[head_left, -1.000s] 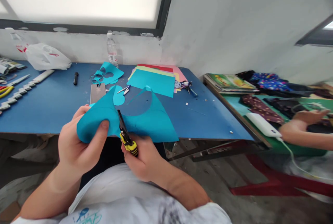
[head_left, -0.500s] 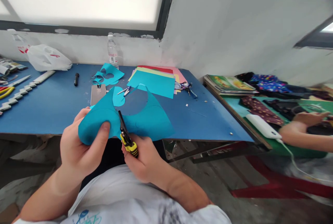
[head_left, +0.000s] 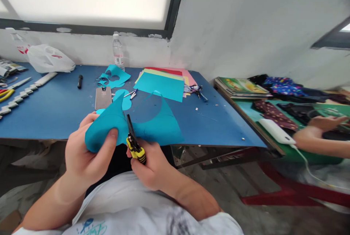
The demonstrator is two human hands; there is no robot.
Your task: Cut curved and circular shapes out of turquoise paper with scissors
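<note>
My left hand (head_left: 89,151) pinches a curled sheet of blue paper (head_left: 108,125) between thumb and fingers. In my right hand (head_left: 151,164) is a pair of scissors (head_left: 135,145) with black-and-yellow handles, fingers wrapped round the grips. The dark blades stand upright against the sheet, between its left flap and its right part. A large rounded opening is cut in the sheet's upper edge. Behind it on the table lie a rounded blue cutout (head_left: 124,100) and a small pair of scissors or compass (head_left: 131,94), too small to tell which.
The blue table (head_left: 213,125) carries stacked coloured paper (head_left: 161,86), blue scraps (head_left: 116,74), a flat grey phone-like object (head_left: 103,99), a black marker (head_left: 80,81), a water bottle (head_left: 118,53) and a plastic bag (head_left: 50,59). At right, another person's arm (head_left: 322,140) rests near a white power bank (head_left: 276,132).
Both hands have shifted slightly right with the paper. The left flap now stands more apart from the right part, and the thin strip across the opening's top looks parted.
</note>
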